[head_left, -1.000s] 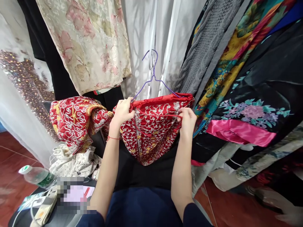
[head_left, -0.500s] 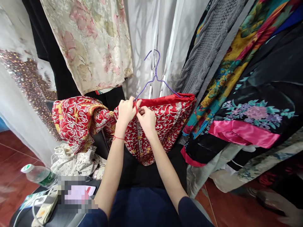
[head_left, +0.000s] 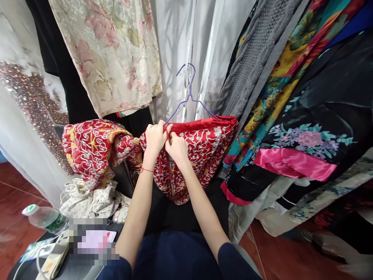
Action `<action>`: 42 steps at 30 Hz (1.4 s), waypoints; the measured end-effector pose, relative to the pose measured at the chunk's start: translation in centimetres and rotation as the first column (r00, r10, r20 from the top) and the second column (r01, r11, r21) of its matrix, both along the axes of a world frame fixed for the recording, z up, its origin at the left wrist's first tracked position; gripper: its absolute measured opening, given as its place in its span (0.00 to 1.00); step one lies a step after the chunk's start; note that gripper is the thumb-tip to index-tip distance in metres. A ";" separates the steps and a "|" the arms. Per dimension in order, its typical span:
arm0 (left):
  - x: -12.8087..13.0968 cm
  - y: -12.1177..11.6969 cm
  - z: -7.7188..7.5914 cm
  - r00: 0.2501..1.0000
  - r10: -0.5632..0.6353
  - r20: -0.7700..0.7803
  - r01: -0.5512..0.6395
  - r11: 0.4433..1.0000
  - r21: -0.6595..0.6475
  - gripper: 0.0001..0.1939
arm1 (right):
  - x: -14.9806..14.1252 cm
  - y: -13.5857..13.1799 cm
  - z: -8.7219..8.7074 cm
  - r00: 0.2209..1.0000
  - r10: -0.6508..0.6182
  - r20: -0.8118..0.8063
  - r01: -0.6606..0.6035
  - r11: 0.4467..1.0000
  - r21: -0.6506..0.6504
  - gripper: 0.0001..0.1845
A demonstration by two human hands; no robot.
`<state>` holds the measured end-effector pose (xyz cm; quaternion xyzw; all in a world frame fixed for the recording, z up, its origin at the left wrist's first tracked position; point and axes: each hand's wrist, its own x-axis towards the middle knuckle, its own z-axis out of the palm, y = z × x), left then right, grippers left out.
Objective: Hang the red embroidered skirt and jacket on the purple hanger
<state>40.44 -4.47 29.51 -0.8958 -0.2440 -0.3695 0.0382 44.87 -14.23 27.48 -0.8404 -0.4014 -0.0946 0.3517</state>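
A red skirt (head_left: 201,151) with silver and gold embroidery lies spread over my lap, its plain red waistband (head_left: 204,123) at the top. The lower arms of a purple wire hanger (head_left: 190,93) reach down to that waistband, and its hook points up. My left hand (head_left: 156,138) is closed on the left end of the band. Close beside it, my right hand (head_left: 177,148) has its fingers curled in a pinch at a narrow red tie (head_left: 167,131) on the skirt's front. Its fingertips are partly hidden.
Another red embroidered piece (head_left: 90,146) lies at left, above a dotted white cloth (head_left: 87,198). A bottle (head_left: 45,218), a power strip (head_left: 55,256) and a partly blurred phone (head_left: 112,236) are at lower left. Clothes hang around, including a floral garment (head_left: 116,54) and a grey knit (head_left: 256,58).
My right hand has shifted slightly down and left, its fingers more curled. My left hand keeps its hold on the waistband. The view has moved a little.
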 end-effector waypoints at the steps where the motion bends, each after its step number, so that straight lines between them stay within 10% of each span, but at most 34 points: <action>1: 0.1 0.0 0.0 1.000 0.002 0.006 -0.002 1.000 0.000 0.23 | 0.3 -0.1 -0.1 0.999 0.034 -0.017 -0.033 0.999 0.031 0.08; 8: 0.7 -0.1 -0.5 0.995 0.058 0.078 -0.056 0.998 -0.026 0.23 | 0.9 -0.4 -2.4 0.783 0.418 -0.461 -0.219 0.879 0.425 0.14; 21: 0.8 -0.3 -0.6 0.997 0.029 0.076 -0.027 0.999 -0.023 0.22 | -0.3 -0.6 -14.8 0.677 0.259 -0.689 -0.084 0.957 0.278 0.20; 27: 0.9 -0.7 -0.6 0.997 0.034 0.065 -0.033 0.999 -0.015 0.21 | -0.1 -0.5 -17.0 0.649 0.280 -0.708 -0.082 0.950 0.301 0.19; 34: -0.2 -0.1 0.2 0.998 -0.059 0.014 0.060 0.998 -0.024 0.17 | 1.3 -2.2 -14.7 0.668 0.383 -0.638 -0.213 0.920 0.329 0.19; 39: -1.9 0.8 1.4 0.994 -0.081 -0.077 0.074 0.993 -0.088 0.12 | 5.1 -5.2 -7.7 0.861 0.285 -0.420 -0.081 0.894 0.440 0.14; 42: -2.4 1.2 1.5 0.995 -0.062 -0.078 0.051 0.989 -0.140 0.04 | 8.2 -7.1 -2.5 0.996 -0.074 -0.046 0.088 0.841 0.534 0.15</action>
